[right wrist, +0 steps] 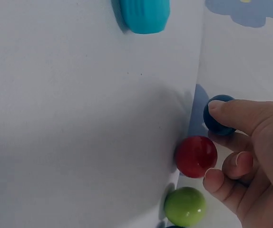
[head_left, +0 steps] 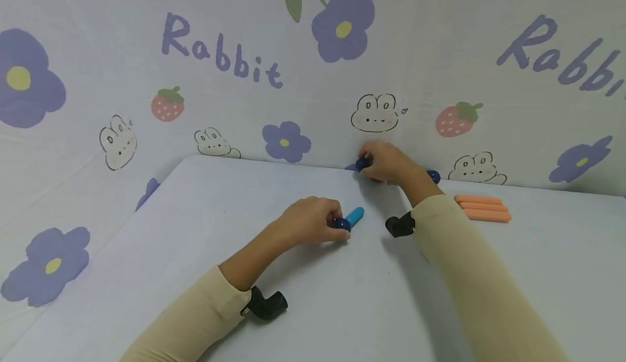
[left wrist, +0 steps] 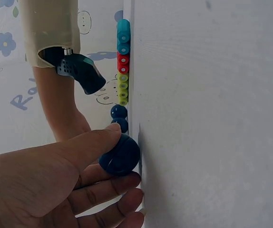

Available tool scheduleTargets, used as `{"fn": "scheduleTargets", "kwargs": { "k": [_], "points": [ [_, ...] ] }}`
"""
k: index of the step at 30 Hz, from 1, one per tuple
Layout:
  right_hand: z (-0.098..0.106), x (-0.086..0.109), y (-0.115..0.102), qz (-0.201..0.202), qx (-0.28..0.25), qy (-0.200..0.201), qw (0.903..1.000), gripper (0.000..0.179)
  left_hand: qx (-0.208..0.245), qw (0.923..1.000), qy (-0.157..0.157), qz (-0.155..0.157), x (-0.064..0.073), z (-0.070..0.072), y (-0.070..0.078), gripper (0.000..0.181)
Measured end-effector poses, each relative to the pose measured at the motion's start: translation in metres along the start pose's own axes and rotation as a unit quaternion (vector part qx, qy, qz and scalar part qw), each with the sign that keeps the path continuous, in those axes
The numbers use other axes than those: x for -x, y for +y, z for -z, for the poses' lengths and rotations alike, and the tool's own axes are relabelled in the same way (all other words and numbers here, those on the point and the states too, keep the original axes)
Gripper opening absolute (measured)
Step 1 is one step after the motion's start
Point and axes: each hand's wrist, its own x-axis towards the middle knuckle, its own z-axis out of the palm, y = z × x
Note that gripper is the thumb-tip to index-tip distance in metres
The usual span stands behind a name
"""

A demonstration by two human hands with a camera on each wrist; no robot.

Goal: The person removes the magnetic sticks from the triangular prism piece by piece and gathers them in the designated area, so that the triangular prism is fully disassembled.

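Near the middle of the white table, my left hand pinches a dark blue ball between thumb and fingers. A light blue stick lies just beyond that ball. At the table's back edge my right hand pinches another dark blue ball, its thumb on top. Below this ball in the right wrist view sits a red ball, with a green ball after it. My right hand largely covers these two in the head view.
Another dark blue ball rests at the back edge, behind the right forearm. Several orange sticks lie side by side at the right. The left wrist view shows a row of yellow-green, red and light blue sticks, end-on.
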Motion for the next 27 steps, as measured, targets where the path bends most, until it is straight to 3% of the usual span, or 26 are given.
{"fn": "scheduleTargets", "kwargs": {
  "k": [19, 23, 27],
  "points": [
    [-0.0076, -0.0005, 0.0001, -0.009, 0.042, -0.031, 0.9986, 0.036, -0.001, 0.9999, -0.008, 0.014, -0.0020, -0.0006, 0.0008, 0.027],
    [-0.0073, -0.0004, -0.0007, -0.001, 0.044, -0.026, 0.9987, 0.037, -0.003, 0.9999, -0.003, 0.012, -0.0023, -0.0005, 0.0001, 0.026],
    [-0.0024, 0.0053, -0.0013, 0.031, 0.070, -0.015, 0.9969, 0.039, 0.008, 0.9999, -0.005, 0.009, -0.0022, 0.0004, -0.0004, 0.027]
  ]
}}
